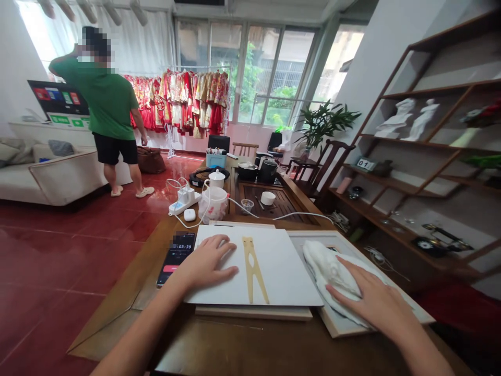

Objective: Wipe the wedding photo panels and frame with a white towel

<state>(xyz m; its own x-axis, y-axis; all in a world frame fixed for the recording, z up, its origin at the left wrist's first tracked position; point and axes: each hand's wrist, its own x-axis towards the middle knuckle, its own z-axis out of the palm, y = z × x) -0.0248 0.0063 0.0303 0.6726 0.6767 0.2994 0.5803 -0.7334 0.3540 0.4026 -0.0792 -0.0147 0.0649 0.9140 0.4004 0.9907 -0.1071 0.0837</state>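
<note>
Loosely spread and holding nothing, the left hand rested flat on the left part of the thin white rectangular board. Near that board's middle lay the flat pale-yellow two-legged piece. Right of the board, the right hand, thumb and fingers parted, covered the bunched white cloth; whether it gripped any could not be told.

White board lying flat, tan two-legged piece on it, legs toward 6; rumpled white bundle around 3 o'clock.
</note>
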